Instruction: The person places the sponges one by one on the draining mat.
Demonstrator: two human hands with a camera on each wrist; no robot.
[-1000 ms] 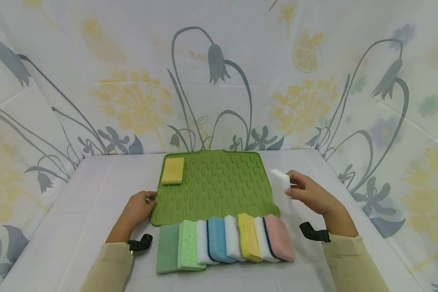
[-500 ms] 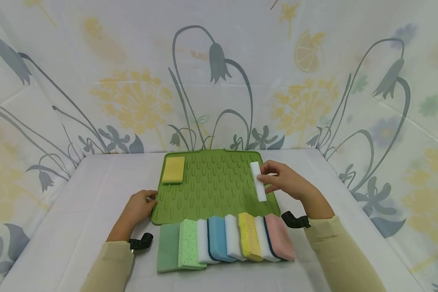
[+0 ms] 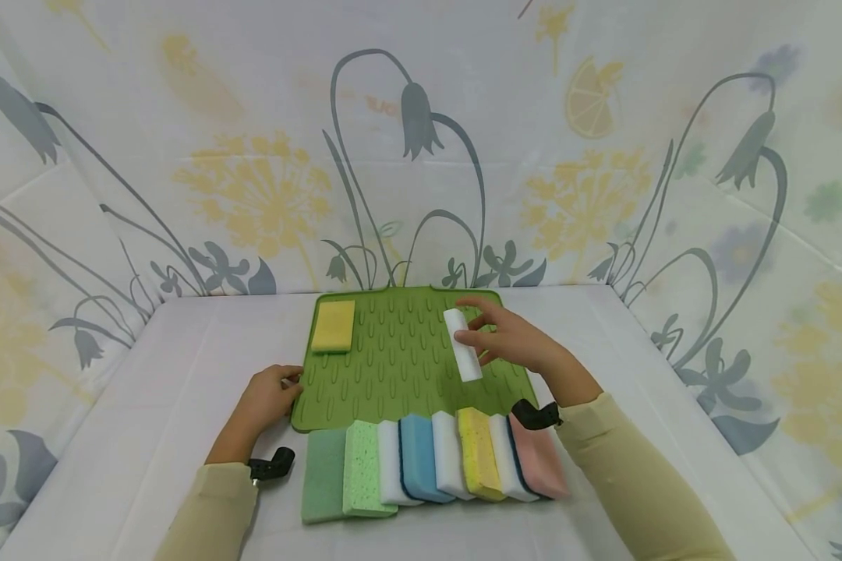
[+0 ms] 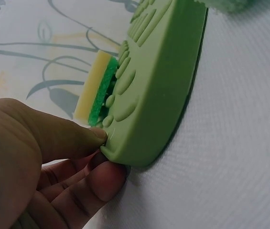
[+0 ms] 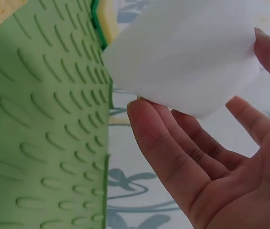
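A green ribbed mat [image 3: 400, 374] lies on the white table, with a yellow sponge [image 3: 333, 326] at its far left corner; the left wrist view shows that sponge's green scouring side turned down. My left hand [image 3: 265, 396] pinches the mat's left edge between thumb and fingers. Over the right half of the mat, my right hand [image 3: 512, 336] holds a white sponge [image 3: 463, 345] by its edges, thumb on one side and fingertips on the other. In the right wrist view this white sponge [image 5: 187, 57] is tilted and held above the mat.
Along the mat's near edge leans a row of several sponges: dark green [image 3: 324, 475], speckled light green [image 3: 367, 467], blue and white [image 3: 423, 460], yellow and white [image 3: 480, 456], and pink [image 3: 539, 460]. Behind the table hangs a flower-patterned cloth [image 3: 421, 156].
My right hand has carried the white sponge leftward from beside the mat to above its right half. My left hand stays on the mat's edge, and the row of sponges has not moved.
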